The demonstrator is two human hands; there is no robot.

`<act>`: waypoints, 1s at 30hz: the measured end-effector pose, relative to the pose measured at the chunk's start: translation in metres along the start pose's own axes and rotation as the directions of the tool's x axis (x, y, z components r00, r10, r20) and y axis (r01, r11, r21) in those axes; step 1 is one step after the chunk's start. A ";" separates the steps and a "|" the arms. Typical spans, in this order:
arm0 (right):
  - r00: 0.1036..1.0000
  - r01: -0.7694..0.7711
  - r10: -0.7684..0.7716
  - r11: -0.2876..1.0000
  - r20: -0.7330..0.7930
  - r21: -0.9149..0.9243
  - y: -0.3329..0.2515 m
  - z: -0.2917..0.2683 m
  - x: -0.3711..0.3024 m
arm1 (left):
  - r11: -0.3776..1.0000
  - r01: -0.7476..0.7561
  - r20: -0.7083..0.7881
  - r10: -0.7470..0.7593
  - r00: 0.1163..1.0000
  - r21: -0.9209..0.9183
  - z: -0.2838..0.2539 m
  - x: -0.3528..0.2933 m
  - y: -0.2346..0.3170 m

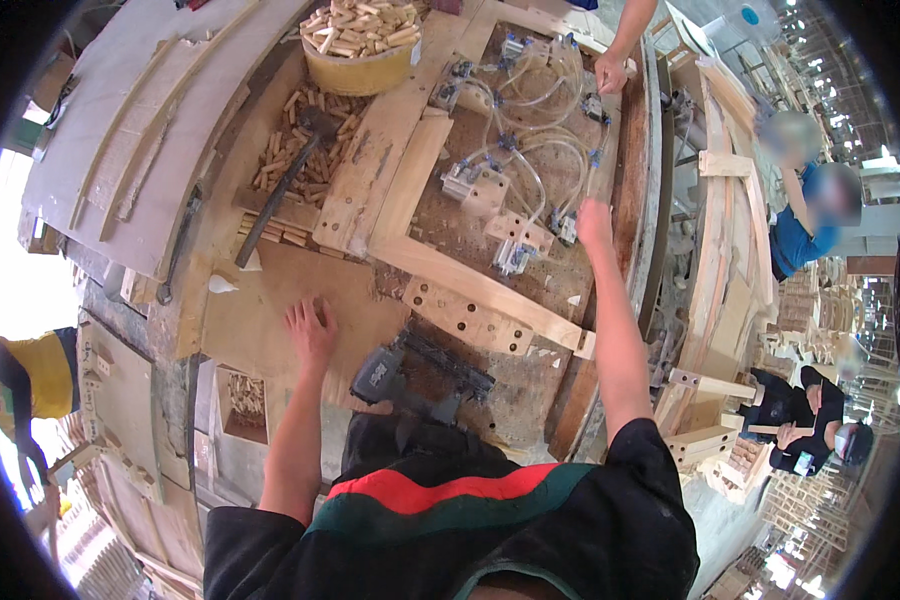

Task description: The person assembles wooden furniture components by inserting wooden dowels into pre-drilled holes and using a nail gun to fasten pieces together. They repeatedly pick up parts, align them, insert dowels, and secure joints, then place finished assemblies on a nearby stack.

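now, at left, one bare left hand is rested palm-down on a brown board, fingers spread, nothing held; one dark nail gun, pale-marked, is seen beside it; one wooden frame is set beyond; rightward, arm outstretched, the right hand is curled at a small valve, its grip impossible to tell.

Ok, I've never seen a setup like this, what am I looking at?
No robot here: a wide camera worn on a person's head looks down at their bare hands. The left hand is open over a brown board, with nothing visible in it. The right hand curls at a small fitting beside tubed metal fixtures; I can't tell whether it's held. Around them are a wooden frame, black nail gun, hammer, and yellow tub of wooden pegs. The upper-right hand is another person's.
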State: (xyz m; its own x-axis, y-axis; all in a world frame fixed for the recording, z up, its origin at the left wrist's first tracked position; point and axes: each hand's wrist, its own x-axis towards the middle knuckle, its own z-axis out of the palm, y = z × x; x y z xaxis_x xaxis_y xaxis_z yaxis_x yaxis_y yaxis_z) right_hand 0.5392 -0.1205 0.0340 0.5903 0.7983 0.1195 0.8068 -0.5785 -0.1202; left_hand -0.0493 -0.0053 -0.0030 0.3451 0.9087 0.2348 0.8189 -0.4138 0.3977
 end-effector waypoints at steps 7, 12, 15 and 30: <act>0.975 -0.076 0.067 0.997 0.210 0.031 -0.032 -0.043 0.019 | 1.000 0.006 -0.030 -0.005 1.000 0.027 -0.008 -0.004 0.001; 0.981 -0.097 0.094 0.995 0.167 0.009 -0.036 -0.031 0.019 | 0.999 0.036 0.010 -0.036 0.999 0.025 -0.010 -0.005 0.002; 0.989 -0.136 0.130 0.988 0.069 0.076 -0.028 -0.014 0.007 | 1.000 0.029 0.011 -0.029 1.000 -0.003 -0.011 -0.003 0.003; 0.998 -0.056 0.061 0.992 -0.032 0.117 -0.027 -0.014 0.005 | 0.999 0.017 0.025 -0.018 1.000 0.042 -0.007 -0.003 0.001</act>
State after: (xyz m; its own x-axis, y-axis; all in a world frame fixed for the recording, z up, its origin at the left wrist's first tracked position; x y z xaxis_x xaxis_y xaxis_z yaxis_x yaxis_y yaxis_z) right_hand 0.5206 -0.1028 0.0513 0.6386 0.7561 0.1434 0.7635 -0.5991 -0.2411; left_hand -0.0527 -0.0085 0.0033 0.3417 0.9170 0.2057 0.8430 -0.3959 0.3642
